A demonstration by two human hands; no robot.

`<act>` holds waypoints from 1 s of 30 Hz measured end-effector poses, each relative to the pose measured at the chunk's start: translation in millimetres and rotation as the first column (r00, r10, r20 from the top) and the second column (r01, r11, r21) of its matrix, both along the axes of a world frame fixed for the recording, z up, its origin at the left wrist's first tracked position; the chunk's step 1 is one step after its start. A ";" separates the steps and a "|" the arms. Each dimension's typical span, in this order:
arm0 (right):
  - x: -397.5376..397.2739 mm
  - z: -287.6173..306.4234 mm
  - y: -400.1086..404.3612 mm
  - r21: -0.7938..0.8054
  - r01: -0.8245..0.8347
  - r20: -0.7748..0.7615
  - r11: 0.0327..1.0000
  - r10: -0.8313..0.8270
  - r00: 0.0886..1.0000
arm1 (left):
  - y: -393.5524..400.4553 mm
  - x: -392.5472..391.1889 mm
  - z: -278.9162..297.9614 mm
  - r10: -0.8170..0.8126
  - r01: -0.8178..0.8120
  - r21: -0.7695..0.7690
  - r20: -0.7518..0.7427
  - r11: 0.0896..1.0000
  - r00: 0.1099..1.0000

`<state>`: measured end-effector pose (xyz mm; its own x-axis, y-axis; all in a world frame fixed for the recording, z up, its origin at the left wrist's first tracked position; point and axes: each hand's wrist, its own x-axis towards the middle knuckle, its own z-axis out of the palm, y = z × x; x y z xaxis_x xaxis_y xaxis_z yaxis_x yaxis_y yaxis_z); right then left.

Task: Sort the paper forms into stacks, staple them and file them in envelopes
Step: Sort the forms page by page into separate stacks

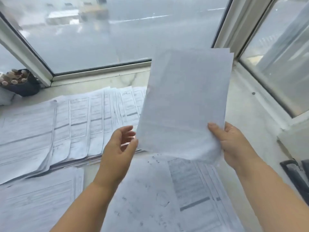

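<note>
**Paper sheets held up over a sill full of forms**

A dark round pot sits at the far left by the window frame. It holds small pale and brown round bits, too blurry to name.

The right hand holds a thin bunch of white sheets up in the air. The thumb lies on the front of the sheets near the bottom right corner and the other fingers are behind, so it pinches them. The sheets are flat and smooth, a little see-through, and they tilt to the right. The bottom edge bends softly.

The left hand is just beside the bottom left corner of the sheets. Its fingers are loosely curled and hold nothing. I cannot tell if a fingertip touches the edge.

Below, many printed forms lie fanned out in a row on the pale stone sill, each one over the next. More forms lie under the arms, some with scribbles. A black flat thing lies at the right edge.
</note>
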<state>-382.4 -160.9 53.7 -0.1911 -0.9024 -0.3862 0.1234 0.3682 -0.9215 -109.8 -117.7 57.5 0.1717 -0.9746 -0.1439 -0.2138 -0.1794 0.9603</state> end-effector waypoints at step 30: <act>-55.9 -78.3 -113.9 0.299 -0.271 -0.363 0.915 0.372 0.854 | -43.7 -3.4 -114.4 0.132 -0.122 -0.053 0.449 0.991 0.884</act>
<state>-438.3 -274.8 -24.6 -0.0898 -0.8362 -0.5411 -0.4029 0.5273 -0.7481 -113.1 -161.4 -56.8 0.3353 -0.9421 -0.0001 -0.6012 -0.2140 0.7699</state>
